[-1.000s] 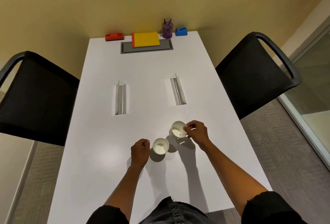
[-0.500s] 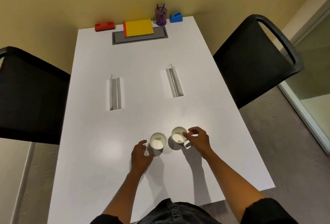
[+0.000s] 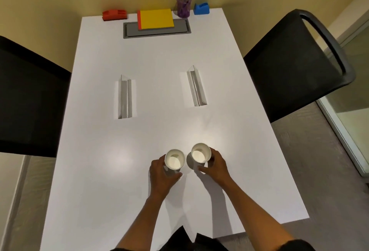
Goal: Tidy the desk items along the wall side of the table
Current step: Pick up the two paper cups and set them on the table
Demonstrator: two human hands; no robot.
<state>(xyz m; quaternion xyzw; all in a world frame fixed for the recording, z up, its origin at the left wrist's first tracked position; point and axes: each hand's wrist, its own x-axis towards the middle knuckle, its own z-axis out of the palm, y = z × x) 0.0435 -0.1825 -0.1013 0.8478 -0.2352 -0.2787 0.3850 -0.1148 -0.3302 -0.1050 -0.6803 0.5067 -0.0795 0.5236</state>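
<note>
1. The left hand is wrapped around the left paper cup; the thumb is seen curled against the near side of the cup and the fingers against its far-left side.
2. The right hand is wrapped around the right paper cup in the same manner, with the thumb at the cup's near side and the fingers at its right side.
3. The two cups are stood upright just beside each other, a narrow gap being left between them, on the white table.
4. Well ahead of the hands, two clear prism-shaped stands are laid flat: one ahead and left of the left hand, the other straight ahead of the right hand.
5. Farthest from the hands, by the wall, the desk items are ranged: a red stapler at far left, a yellow notepad laid across a grey cable hatch, a purple pen cup, and a blue tape dispenser at far right.
6. A black chair is seen at each side of the table, left and right.
</note>
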